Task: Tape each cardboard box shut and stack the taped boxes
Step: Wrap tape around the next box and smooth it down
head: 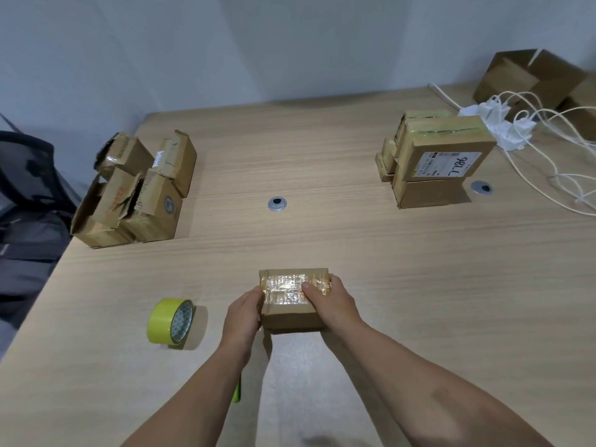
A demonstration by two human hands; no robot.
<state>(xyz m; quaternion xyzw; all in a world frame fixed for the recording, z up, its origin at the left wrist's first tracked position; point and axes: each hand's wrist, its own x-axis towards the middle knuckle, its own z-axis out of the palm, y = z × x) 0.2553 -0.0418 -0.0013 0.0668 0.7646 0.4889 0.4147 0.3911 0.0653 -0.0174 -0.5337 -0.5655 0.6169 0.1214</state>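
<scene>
1. Two hands grasp one small cardboard box (292, 314) between them. The left hand (242, 312) grips its left side, and the right hand (332, 301) clasps its right side with the thumb lying on the shiny clear tape across the top.
2. Whether the box rests on the worktop (322, 237) or hangs just above it cannot be told.
3. Left of the left hand, near but apart, a yellow-green tape roll (171, 321) stands on edge.
4. Well ahead and left of the left hand sit open boxes (135, 191), flaps up.
5. Well ahead and right of the right hand stands a taped stack (435, 156).
</scene>
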